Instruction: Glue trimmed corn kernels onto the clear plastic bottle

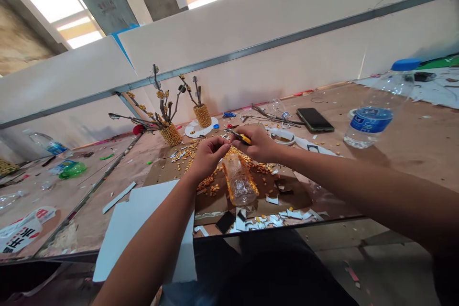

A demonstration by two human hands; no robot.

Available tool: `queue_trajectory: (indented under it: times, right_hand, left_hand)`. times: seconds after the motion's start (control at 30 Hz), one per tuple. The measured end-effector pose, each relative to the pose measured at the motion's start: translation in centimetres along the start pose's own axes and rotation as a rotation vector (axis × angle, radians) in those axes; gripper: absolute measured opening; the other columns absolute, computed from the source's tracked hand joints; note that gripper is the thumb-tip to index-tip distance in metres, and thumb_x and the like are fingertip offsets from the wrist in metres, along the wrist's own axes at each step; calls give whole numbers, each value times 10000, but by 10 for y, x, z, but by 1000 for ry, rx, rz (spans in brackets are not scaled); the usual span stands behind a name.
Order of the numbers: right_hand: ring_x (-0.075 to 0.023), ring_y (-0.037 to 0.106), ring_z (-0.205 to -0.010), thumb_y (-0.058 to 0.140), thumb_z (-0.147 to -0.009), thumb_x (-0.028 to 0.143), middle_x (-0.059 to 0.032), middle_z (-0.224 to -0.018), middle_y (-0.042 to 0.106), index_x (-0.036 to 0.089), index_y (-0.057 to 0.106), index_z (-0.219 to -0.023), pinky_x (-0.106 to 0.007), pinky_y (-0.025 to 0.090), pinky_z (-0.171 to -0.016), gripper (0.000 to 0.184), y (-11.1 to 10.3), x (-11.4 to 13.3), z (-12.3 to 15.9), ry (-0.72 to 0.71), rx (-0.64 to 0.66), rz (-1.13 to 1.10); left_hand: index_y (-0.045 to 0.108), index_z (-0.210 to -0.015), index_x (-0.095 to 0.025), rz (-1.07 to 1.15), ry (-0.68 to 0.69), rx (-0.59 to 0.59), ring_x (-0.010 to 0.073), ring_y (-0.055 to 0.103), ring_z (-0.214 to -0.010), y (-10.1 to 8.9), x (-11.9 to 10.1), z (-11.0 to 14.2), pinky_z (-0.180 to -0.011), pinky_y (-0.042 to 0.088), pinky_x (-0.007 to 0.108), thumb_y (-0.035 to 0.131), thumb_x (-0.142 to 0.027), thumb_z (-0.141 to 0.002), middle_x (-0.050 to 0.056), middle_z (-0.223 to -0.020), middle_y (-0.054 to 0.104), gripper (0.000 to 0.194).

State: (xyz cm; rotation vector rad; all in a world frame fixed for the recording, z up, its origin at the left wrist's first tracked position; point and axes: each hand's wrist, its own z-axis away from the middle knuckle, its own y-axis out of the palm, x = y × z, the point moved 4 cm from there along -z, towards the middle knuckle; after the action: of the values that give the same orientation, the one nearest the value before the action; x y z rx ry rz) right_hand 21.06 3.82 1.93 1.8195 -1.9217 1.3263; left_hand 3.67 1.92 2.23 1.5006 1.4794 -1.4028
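My left hand [211, 154] is closed in a pinch above the scattered corn kernels [208, 181]; what its fingertips hold is too small to make out. Close beside it, my right hand [260, 143] grips yellow-and-black scissors [244, 138], their dark tip pointing left. Just below both hands a clear plastic bottle piece [241, 184] lies on its side on brown cardboard [301, 193], with orange-yellow kernels along its edges. Kernels and white scraps [272, 221] surround it.
Behind stand two kernel-covered pots [170, 135] [202, 115] with twigs. To the right are a phone [315, 119], a white tape roll [283, 137] and a water bottle [373, 114]. A white sheet [147, 229] overhangs the front edge; more bottles [46, 142] lie left.
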Motion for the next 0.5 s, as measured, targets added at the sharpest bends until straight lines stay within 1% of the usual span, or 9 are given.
queue_trajectory:
  times: [0.13,0.2,0.23,0.3,0.33,0.37,0.43,0.5]
  right_hand:
    - [-164,476,-676,634,-917,394,-5,-743,587,200,579,-844,-314,341,-668,214,-7,-12,-3,81,-100,59]
    - [-168,488,-681,674,-895,402,-7,-752,601,201,589,-865,-316,350,-670,221,-10,-13,-3,63,-114,61]
    - [-175,514,-707,683,-889,382,-18,-783,628,198,609,-892,-317,372,-685,198,-11,-11,-3,11,-102,58]
    - [-197,589,-808,668,-878,279,-53,-904,692,197,660,-972,-325,429,-746,125,-10,-3,-1,-165,-51,64]
    - [-209,618,-868,649,-866,213,-71,-974,710,200,682,-1011,-332,450,-780,150,-10,2,1,-255,-25,80]
    - [-219,638,-918,626,-850,154,-84,-1030,718,207,701,-1044,-339,464,-806,214,-9,6,3,-324,-3,109]
    - [-231,657,-956,583,-824,83,-97,-1076,720,218,722,-1072,-344,477,-814,315,-8,10,7,-384,18,179]
    - [-239,661,-963,567,-816,71,-103,-1085,720,219,726,-1068,-346,476,-806,332,-7,12,8,-384,24,235]
  left_hand:
    - [729,-801,-167,-18,-7,-32,114,460,-624,-1,3,-1,-609,356,256,859,-502,-754,-23,-671,594,363]
    - [730,-809,-168,-19,-5,-55,116,467,-630,-2,3,-1,-610,357,255,855,-502,-759,-20,-681,603,359]
    - [729,-809,-170,-17,-3,-62,117,471,-634,-2,3,-1,-614,359,255,850,-500,-765,-19,-687,608,354]
    - [730,-803,-170,-6,-6,-55,117,478,-641,-1,2,-1,-626,368,254,856,-481,-757,-16,-698,620,339]
    - [732,-798,-168,1,-10,-41,117,484,-644,0,2,0,-632,374,254,866,-468,-746,-13,-705,627,333]
    - [734,-795,-166,8,-15,-25,118,492,-648,1,2,0,-639,380,254,871,-460,-738,-9,-712,635,330]
    - [738,-802,-162,20,-25,4,123,513,-660,1,2,1,-655,395,257,860,-470,-751,2,-736,653,335]
    - [739,-823,-161,20,-31,23,131,535,-678,1,4,1,-671,410,260,828,-501,-787,13,-765,668,354]
